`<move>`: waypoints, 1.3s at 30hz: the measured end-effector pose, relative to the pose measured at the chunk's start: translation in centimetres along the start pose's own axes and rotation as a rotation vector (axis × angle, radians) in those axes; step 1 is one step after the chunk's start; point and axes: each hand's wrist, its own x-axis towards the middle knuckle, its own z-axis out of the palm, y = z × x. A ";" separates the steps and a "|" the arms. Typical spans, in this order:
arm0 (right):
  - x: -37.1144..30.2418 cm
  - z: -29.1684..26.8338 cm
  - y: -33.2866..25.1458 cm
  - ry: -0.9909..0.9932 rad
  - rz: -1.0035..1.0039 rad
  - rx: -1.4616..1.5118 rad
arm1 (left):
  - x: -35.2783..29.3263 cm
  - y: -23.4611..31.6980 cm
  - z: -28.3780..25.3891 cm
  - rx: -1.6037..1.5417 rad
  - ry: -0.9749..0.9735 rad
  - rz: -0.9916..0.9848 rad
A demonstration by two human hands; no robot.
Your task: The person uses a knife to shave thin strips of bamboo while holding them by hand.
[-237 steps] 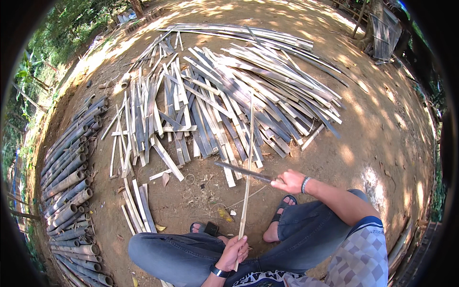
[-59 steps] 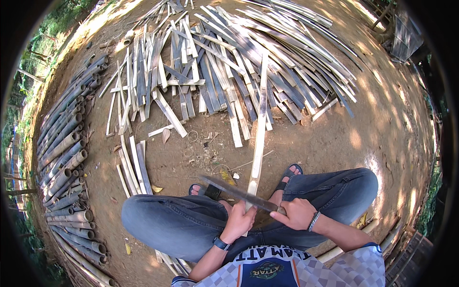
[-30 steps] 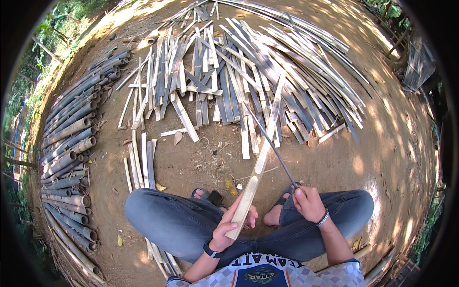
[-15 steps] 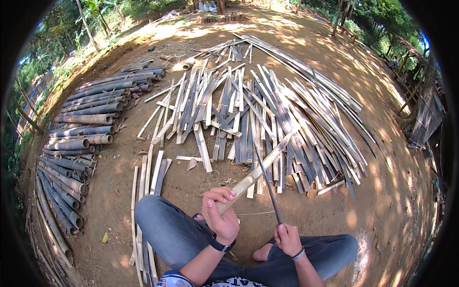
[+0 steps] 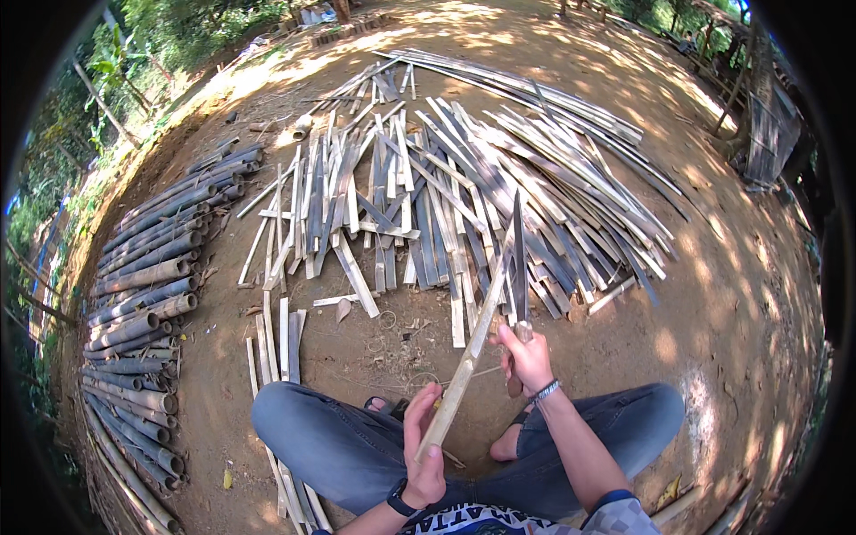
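Observation:
My left hand (image 5: 423, 455) holds the lower end of a pale split bamboo strip (image 5: 465, 367) between thumb and fingers. The strip slants up and to the right, away from me. In my right hand (image 5: 526, 358) is a machete (image 5: 519, 281), gripped by its wooden handle, its dark blade pointing up and away. Near its upper end the strip lies close against the blade; whether they touch I cannot tell. Both hands are above the ground between my crossed legs.
A wide heap of split bamboo strips (image 5: 446, 201) spreads over the dirt ahead. Whole dark bamboo poles (image 5: 147, 303) are stacked at the left. More strips (image 5: 283, 348) lie beside my left knee. A dry leaf (image 5: 343, 309) sits before the heap.
The machete has turned from slanting left across the strip to nearly upright, and my right hand has risen. My left hand has dropped and the strip stands steeper. The view has shifted.

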 end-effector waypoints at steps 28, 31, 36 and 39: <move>0.2 1.6 -5.0 -0.089 -0.855 -0.644 | 19.9 -3.8 -1.8 0.002 -0.404 -0.462; -0.1 3.6 -6.9 -0.172 -0.901 -0.657 | 24.2 -1.0 -0.1 -0.304 -0.552 -0.439; -0.5 3.6 -7.9 -0.215 -0.917 -0.746 | 26.3 2.2 1.0 -0.685 -0.259 -0.146; 0.1 2.9 -6.8 -0.223 -0.936 -0.814 | 26.7 2.4 -1.2 -0.521 0.101 -0.110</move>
